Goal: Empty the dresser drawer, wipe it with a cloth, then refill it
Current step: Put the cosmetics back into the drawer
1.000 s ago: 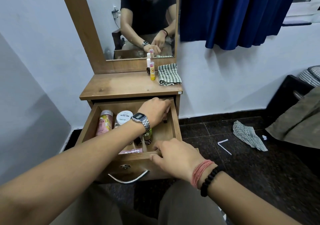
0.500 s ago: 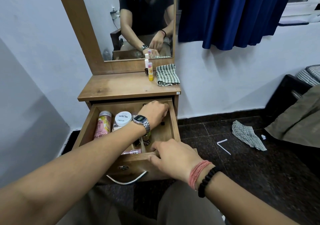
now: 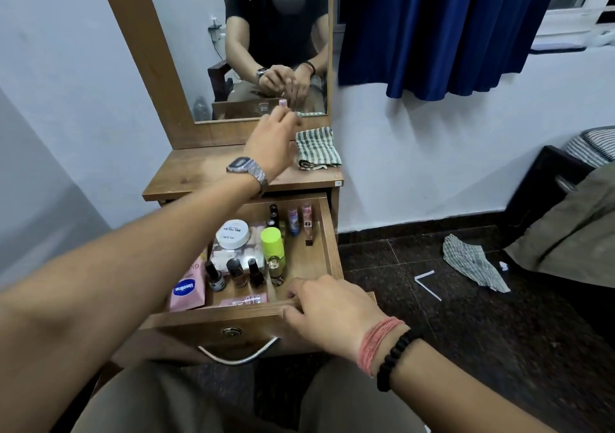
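The wooden dresser drawer [image 3: 330, 232] stands pulled open. Inside are a white nail-polish jar [image 3: 232, 233], a lime-capped bottle [image 3: 272, 247], a pink Vaseline tube [image 3: 187, 288], three dark nail polish bottles [image 3: 237, 272] and small tubes [image 3: 293, 220] at the back. My left hand [image 3: 271, 141] is raised over the dresser top [image 3: 196, 169] near the mirror, pinching a small pink-capped tube [image 3: 283, 102]; its fingers are blurred. My right hand [image 3: 327, 312] grips the drawer's front edge at the right corner. A folded striped cloth [image 3: 317, 148] lies on the dresser top.
A mirror [image 3: 239, 43] rises behind the dresser top. On the dark floor to the right lie a second striped cloth [image 3: 472, 266] and a bent white strip [image 3: 427, 284]. Dark furniture with olive fabric [image 3: 572, 229] stands at the far right; a blue curtain [image 3: 442, 29] hangs above.
My left hand has risen out of the drawer to above the dresser top, carrying a small tube. My right hand has stayed on the drawer front. The drawer's contents are uncovered.
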Available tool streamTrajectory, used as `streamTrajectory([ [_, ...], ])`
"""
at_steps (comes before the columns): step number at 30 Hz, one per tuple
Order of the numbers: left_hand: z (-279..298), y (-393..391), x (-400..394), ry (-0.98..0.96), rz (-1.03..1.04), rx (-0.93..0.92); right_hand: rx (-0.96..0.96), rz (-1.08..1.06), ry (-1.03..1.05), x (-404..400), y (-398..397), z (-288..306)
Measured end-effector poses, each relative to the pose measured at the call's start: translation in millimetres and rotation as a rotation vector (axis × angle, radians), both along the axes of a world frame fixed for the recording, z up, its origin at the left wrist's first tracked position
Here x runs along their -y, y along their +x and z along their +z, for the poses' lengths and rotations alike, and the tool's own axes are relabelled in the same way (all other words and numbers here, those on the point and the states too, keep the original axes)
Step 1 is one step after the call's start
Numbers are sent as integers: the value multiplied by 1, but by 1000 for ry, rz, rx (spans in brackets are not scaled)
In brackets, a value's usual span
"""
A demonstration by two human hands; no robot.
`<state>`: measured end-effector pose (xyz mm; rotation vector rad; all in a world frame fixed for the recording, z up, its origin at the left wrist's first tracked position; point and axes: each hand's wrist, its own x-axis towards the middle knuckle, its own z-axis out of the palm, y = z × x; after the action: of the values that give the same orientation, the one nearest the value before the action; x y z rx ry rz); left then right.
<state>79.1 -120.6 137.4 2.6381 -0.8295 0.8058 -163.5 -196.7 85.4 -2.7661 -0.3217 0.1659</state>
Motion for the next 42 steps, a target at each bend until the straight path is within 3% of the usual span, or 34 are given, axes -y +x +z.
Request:
streamTrajectory([
  [5,10,33,3,114,89,-131,-22,-5,-2,1,0,1],
  [11,9,34,-3,123,98,-126,-27,-3,-11,0,0,2],
  [17,26,6,-22,100,31,-119,-23,-3,-14,1,0,2],
  [22,35,-48,-36,122,-150,-122,-29,-4,-20,0,0,3],
  [30,-20,-80,-28,352,-131,-294,-11,-12,-11,-1,-1,1],
  [42,-61,-63,-21,416,-44,-292,-23,-11,-34,0,0,0],
])
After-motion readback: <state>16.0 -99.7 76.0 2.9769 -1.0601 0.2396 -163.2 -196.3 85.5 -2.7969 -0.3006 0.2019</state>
